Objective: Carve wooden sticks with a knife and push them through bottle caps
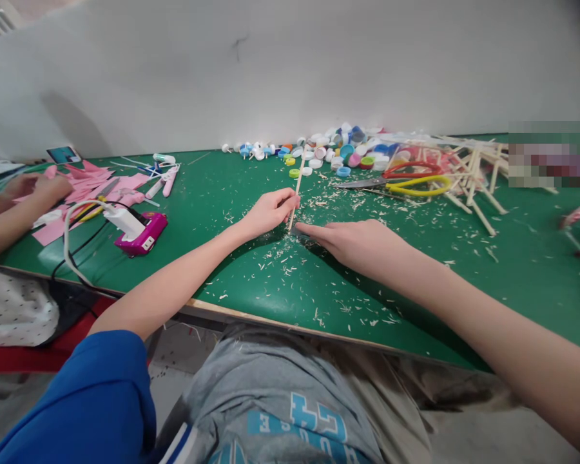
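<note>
My left hand (pixel 273 209) grips a thin wooden stick (pixel 299 177), which stands up at a slant with its lower end close to the green tabletop. My right hand (pixel 355 238) is closed around a knife, its index finger stretched along the dark blade (pixel 300 233). Most of the knife is hidden under the palm. The blade lies against or right beside the stick's lower end; which of the two I cannot tell. Pale wood shavings (pixel 290 254) are scattered around and below both hands.
Bottle caps (pixel 348 151) are heaped along the wall. Scissors with yellow and red handles (pixel 418 185) lie by a pile of wooden sticks (pixel 478 174). To the left are a pink power adapter (pixel 142 233) with cables, pink paper (pixel 84 183), glue guns (pixel 163 183) and another person's hands (pixel 51 187).
</note>
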{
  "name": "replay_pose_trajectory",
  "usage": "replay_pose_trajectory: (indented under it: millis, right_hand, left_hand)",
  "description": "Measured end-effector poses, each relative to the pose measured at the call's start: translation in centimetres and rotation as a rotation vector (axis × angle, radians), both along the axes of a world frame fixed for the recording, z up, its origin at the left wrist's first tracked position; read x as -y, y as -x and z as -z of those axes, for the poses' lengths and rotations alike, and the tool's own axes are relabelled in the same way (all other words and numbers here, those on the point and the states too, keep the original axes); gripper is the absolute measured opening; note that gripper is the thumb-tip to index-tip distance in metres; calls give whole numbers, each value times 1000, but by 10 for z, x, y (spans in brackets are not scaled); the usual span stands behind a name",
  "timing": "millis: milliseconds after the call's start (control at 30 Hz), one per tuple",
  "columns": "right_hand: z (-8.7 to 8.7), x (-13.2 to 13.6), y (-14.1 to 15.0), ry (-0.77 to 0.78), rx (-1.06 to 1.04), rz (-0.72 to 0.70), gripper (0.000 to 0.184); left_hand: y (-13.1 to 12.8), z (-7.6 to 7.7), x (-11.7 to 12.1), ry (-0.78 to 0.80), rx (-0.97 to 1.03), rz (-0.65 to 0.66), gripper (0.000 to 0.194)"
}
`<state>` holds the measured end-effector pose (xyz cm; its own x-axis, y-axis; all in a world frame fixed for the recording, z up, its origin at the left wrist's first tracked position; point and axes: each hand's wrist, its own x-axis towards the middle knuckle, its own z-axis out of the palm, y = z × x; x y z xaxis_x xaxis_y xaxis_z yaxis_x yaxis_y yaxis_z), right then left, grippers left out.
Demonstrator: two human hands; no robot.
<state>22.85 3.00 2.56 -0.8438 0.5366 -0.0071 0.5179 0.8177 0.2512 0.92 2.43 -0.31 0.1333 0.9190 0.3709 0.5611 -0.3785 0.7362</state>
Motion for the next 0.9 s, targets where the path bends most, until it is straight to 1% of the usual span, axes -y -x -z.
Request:
replay_pose_trajectory:
  millis: [133, 233, 333, 500, 667, 900]
  right_hand:
    - [-1, 2, 0, -99, 35, 24, 57]
    - [-2, 4, 2, -136, 56, 22, 61]
    - [0, 4, 3, -118, 26, 18, 59]
    - [5, -2, 4, -40, -32, 0, 53]
    - [4, -4, 4, 26, -52, 9, 50]
    - [4, -1, 3, 20, 7, -31, 52]
  left_hand:
    - [-1, -1, 1, 2, -1, 7, 24]
    - [-1, -1, 1, 6, 11, 12, 23]
    - [-1, -1, 1, 10, 21, 13, 23]
    - [-2, -2, 2, 20, 33, 15, 22]
    - [-1, -2, 1, 22, 27, 12, 22]
    - [0, -1, 1, 9, 24, 14, 22]
